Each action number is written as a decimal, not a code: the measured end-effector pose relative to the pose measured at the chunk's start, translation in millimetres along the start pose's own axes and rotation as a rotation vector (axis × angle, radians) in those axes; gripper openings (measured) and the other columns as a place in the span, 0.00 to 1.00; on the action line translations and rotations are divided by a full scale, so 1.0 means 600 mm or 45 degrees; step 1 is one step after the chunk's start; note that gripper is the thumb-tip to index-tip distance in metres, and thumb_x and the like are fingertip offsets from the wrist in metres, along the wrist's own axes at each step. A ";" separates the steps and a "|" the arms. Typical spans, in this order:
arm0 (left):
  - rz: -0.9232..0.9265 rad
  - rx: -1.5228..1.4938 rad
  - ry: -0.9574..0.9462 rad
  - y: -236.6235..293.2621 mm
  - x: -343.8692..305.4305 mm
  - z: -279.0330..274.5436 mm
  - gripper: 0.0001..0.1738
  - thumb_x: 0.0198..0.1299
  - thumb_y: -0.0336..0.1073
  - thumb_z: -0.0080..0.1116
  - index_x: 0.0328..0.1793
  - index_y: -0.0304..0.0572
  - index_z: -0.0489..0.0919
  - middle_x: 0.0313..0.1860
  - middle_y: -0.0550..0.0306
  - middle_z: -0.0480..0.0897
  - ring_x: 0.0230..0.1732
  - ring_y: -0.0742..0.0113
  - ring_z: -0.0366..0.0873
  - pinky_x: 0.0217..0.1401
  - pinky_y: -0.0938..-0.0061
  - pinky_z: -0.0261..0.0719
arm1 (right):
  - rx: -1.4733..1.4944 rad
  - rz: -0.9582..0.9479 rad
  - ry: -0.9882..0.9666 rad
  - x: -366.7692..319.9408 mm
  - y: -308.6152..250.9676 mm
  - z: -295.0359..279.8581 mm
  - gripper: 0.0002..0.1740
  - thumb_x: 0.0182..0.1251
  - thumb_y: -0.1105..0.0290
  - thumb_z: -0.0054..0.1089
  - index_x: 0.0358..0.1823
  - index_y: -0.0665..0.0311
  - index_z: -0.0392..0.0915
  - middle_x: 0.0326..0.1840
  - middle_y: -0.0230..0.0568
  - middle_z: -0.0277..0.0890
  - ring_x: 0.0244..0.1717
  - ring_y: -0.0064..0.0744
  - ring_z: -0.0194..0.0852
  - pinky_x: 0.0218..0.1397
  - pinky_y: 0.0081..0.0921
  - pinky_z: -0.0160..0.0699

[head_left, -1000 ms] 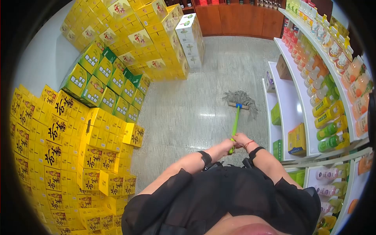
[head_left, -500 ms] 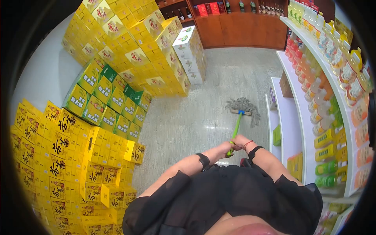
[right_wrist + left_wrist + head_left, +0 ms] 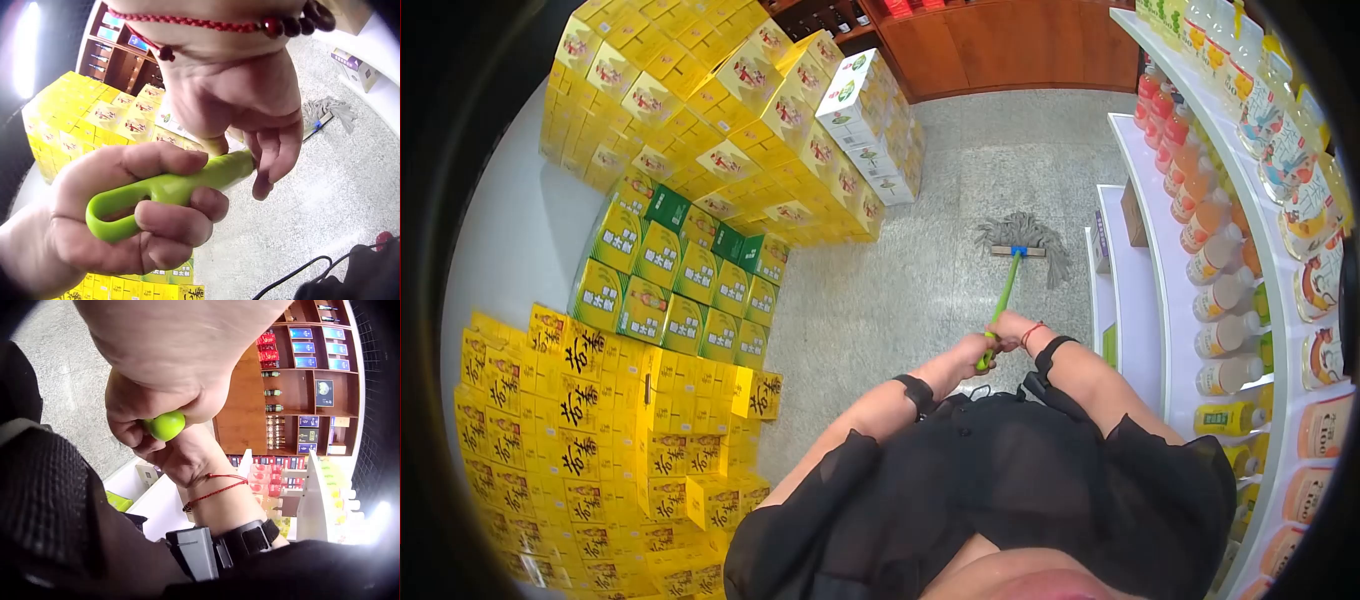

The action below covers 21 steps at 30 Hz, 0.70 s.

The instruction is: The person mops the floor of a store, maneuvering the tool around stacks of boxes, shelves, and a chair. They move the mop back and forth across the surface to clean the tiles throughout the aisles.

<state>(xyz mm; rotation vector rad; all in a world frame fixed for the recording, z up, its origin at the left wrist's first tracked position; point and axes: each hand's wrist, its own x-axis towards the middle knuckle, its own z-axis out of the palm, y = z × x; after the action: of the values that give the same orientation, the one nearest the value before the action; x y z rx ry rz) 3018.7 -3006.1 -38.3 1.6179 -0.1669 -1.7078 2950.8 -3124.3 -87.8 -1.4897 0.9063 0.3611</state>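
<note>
In the head view my left hand and right hand grip the green mop handle close together in front of my body. The right wrist view shows the left hand's fingers curled round the looped green end. Just beyond it, the right hand, with a red cord bracelet, curls its fingers round the handle. The mop's grey strands lie spread on the floor ahead, below a blue joint. In the left wrist view the round green tip pokes out of the left hand.
Stacked yellow cartons and green-yellow cartons line the left side. White boxes stand at the pile's far end. Along the right run white shelves with bottles. A wooden cabinet closes the far end of the grey floor.
The mop head has advanced along the floor toward the far cabinet. My view has shifted forward, with the left cartons lower in it. Both hands keep their hold on the handle.
</note>
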 end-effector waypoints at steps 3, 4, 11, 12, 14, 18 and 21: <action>0.037 0.014 -0.018 0.040 0.026 0.001 0.06 0.54 0.37 0.51 0.34 0.43 0.72 0.21 0.63 0.70 0.16 0.74 0.69 0.14 0.81 0.64 | 0.040 -0.046 0.004 0.035 -0.009 -0.034 0.15 0.60 0.63 0.50 0.31 0.70 0.75 0.23 0.45 0.76 0.20 0.35 0.77 0.20 0.29 0.76; 0.027 0.037 -0.018 0.051 0.031 -0.003 0.06 0.54 0.37 0.51 0.34 0.43 0.72 0.21 0.63 0.70 0.16 0.74 0.69 0.14 0.81 0.64 | 0.053 -0.066 0.006 0.047 -0.014 -0.043 0.15 0.60 0.63 0.48 0.29 0.70 0.76 0.22 0.46 0.76 0.21 0.34 0.79 0.19 0.28 0.75; 0.038 -0.025 -0.035 0.146 0.127 -0.029 0.08 0.55 0.37 0.51 0.33 0.41 0.74 0.24 0.61 0.74 0.17 0.75 0.69 0.14 0.80 0.65 | 0.060 -0.072 0.132 0.118 -0.073 -0.119 0.16 0.60 0.63 0.48 0.29 0.71 0.75 0.23 0.48 0.76 0.21 0.34 0.79 0.18 0.28 0.75; 0.034 0.066 -0.036 0.166 0.146 -0.038 0.08 0.55 0.37 0.51 0.36 0.41 0.73 0.24 0.60 0.74 0.17 0.72 0.70 0.15 0.77 0.65 | -0.010 -0.084 0.077 0.131 -0.089 -0.137 0.16 0.60 0.63 0.47 0.30 0.71 0.75 0.23 0.48 0.77 0.22 0.34 0.79 0.18 0.27 0.75; 0.031 0.187 -0.048 0.207 0.187 -0.062 0.08 0.54 0.37 0.51 0.37 0.41 0.72 0.25 0.60 0.74 0.19 0.69 0.71 0.16 0.75 0.64 | -0.080 -0.087 0.021 0.158 -0.123 -0.164 0.16 0.60 0.62 0.47 0.31 0.71 0.75 0.24 0.48 0.77 0.22 0.34 0.79 0.18 0.27 0.76; -0.001 0.233 -0.078 0.322 0.226 -0.108 0.07 0.53 0.36 0.51 0.34 0.43 0.73 0.23 0.62 0.73 0.20 0.70 0.71 0.18 0.76 0.64 | 0.000 0.002 0.116 0.225 -0.207 -0.208 0.16 0.62 0.62 0.48 0.33 0.71 0.74 0.24 0.45 0.77 0.23 0.36 0.78 0.22 0.29 0.77; -0.027 0.331 -0.155 0.398 0.244 -0.141 0.05 0.53 0.36 0.53 0.32 0.44 0.72 0.21 0.63 0.71 0.18 0.74 0.70 0.16 0.81 0.64 | 0.040 -0.004 0.126 0.289 -0.259 -0.249 0.15 0.61 0.63 0.47 0.33 0.70 0.74 0.24 0.45 0.77 0.21 0.35 0.77 0.21 0.30 0.76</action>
<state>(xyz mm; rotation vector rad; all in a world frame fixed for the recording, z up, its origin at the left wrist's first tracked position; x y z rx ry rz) 3210.8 -3226.8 -34.2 1.7046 -0.4494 -1.8629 3128.3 -3336.4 -78.5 -1.4903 0.9833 0.2712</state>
